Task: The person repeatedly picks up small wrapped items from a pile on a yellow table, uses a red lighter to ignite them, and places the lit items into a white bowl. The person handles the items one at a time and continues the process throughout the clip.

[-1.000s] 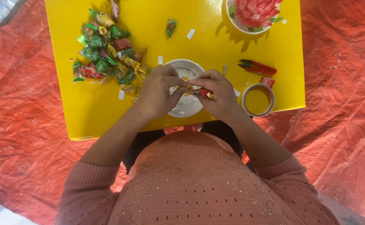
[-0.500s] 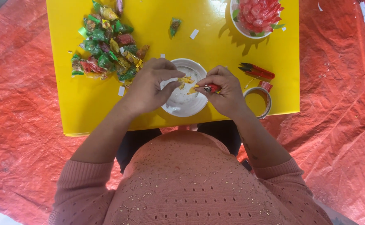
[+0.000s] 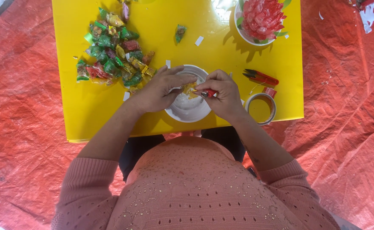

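Both hands meet over a small round white bowl (image 3: 188, 108) that sits on the bright yellow table (image 3: 89, 110), close to the middle of its near edge. The left hand (image 3: 159, 91) is closed in a pinch on a crinkly yellow sweet wrapper (image 3: 190, 88), held just above the bowl. The right hand (image 3: 223, 93) is closed around a small red tool with a dark tip (image 3: 209, 93), whose tip touches the wrapper.

Toward the far left corner of the table lies a loose heap of wrapped sweets in green, red and yellow foil (image 3: 112, 59). One green wrapped sweet (image 3: 179, 33) lies apart near the far edge. At the far right corner stands a white bowl filled with red wrapped pieces (image 3: 261, 19). A pair of red-handled snips (image 3: 260, 77) lies just right of the right hand, and a roll of clear tape (image 3: 261, 108) rests at the near right edge. An orange-red tarpaulin (image 3: 20, 106) surrounds the table.
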